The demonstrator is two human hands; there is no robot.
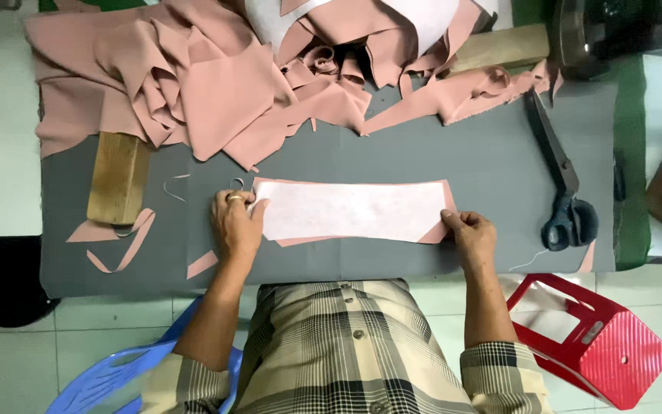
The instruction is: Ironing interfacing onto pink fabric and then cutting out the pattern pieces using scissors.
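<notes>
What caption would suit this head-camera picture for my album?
Both hands, left hand and right hand, hold a white pattern piece flat on pink fabric, scissors nearby.

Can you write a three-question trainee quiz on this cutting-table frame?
1. True or false: the scissors are in the right hand.
2. What do both hands hold flat? A) white pattern piece B) wooden block C) red stool
3. Which hand wears a ring?

Key: 1 false, they lie on the gray mat. 2 A. 3 the left hand.
</notes>
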